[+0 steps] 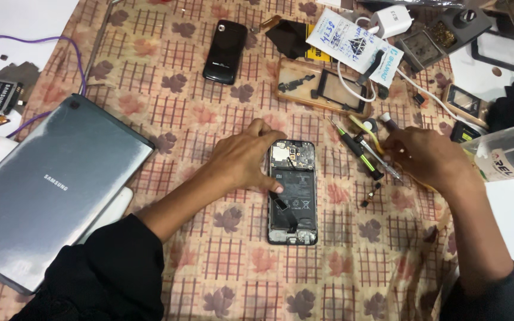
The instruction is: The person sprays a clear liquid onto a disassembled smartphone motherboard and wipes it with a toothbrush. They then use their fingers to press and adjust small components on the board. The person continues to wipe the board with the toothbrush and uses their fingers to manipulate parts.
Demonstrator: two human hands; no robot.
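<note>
Head view: leaf-patterned checked cloth covers the cluttered workbench.

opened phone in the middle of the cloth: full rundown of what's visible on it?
The opened phone lies flat, back cover off, long axis pointing away from the person, on the checked leaf-print cloth. A dark frame rims it; inside are a circuit board with a metal shield at the far end, a black battery in the middle, and a dark ribbon cable running toward the near end. The left hand rests on its left edge, thumb on the battery. The right hand is apart from it, at the tools.
</note>
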